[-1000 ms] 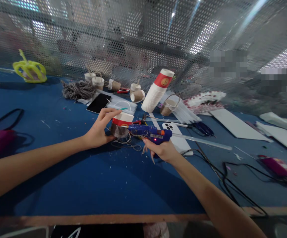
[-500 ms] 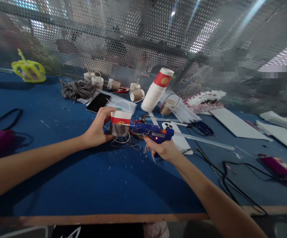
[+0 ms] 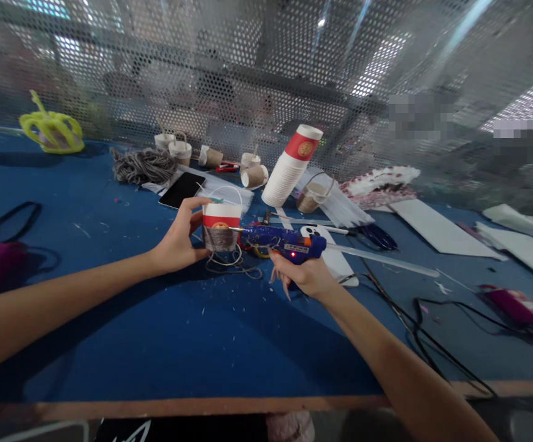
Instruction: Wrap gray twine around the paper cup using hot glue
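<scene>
My left hand (image 3: 180, 238) grips a paper cup (image 3: 221, 226), white and red at the top, with grey-brown yarn wound round its lower half. My right hand (image 3: 303, 277) is closed round the handle of a blue hot glue gun (image 3: 284, 240). The gun's nozzle touches the cup's right side at the edge of the yarn. A clear glue stick (image 3: 381, 260) juts out of the gun's back. Loose yarn (image 3: 229, 265) trails on the blue table (image 3: 202, 331) under the cup.
A leaning stack of paper cups (image 3: 289, 169) stands behind the gun. Two phones (image 3: 182, 189) (image 3: 330, 255), a yarn bundle (image 3: 141, 164), several small wrapped cups (image 3: 254, 177), white sheets (image 3: 436, 230), black cables (image 3: 413, 319) and purple tools (image 3: 519, 310) lie around. A perforated metal screen (image 3: 266, 73) backs the table.
The cup has been turned upright and raised slightly in my left hand. The glue gun has shifted a little right and up, its nozzle staying against the cup.
</scene>
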Motion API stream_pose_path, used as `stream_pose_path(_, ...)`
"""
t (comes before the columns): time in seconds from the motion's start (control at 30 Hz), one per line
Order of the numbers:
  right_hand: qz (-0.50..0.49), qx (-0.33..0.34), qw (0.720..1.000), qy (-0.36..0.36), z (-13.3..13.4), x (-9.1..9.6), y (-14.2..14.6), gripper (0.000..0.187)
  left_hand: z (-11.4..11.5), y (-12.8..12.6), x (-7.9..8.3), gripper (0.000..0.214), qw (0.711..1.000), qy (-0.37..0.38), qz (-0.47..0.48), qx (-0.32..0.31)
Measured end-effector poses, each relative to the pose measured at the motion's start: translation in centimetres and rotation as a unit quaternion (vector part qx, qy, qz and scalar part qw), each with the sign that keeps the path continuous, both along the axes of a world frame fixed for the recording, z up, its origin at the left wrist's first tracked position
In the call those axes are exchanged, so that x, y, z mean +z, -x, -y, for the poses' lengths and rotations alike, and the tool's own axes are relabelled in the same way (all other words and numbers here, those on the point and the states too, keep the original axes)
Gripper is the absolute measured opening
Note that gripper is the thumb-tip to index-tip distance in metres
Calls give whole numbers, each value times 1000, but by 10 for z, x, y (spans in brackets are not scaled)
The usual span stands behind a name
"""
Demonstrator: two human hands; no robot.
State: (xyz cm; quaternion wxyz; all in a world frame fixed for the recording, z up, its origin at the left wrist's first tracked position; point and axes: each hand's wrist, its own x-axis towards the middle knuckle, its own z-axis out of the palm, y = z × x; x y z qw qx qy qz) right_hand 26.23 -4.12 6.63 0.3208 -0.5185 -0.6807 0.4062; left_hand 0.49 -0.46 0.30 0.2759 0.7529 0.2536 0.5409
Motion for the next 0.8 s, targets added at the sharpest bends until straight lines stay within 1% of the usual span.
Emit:
stream_pose_path(0.1, 8, 6, 1000, -18, 0, 1, -1, 28, 1, 0, 2, 71, 1000, 3, -5, 4)
stream_pose_path(0.2, 22, 12, 999, -36, -1, 1, -1, 32, 1, -1, 2, 71, 1000, -1, -4, 7)
stream_pose_path(0.27, 28, 9, 999, -33, -1, 0, -2, 35, 1, -1, 1, 70, 1000, -7, 2, 9)
stream_pose_path(0.53, 27, -11, 1000, 3, -3, -2, -4, 38, -1, -1, -1, 73, 999, -20, 24, 15)
stream_pose_path(0.8, 21, -9, 1000, -14, -4, 0, -4, 38, -1, 0, -1, 74, 999, -32, 16, 28)
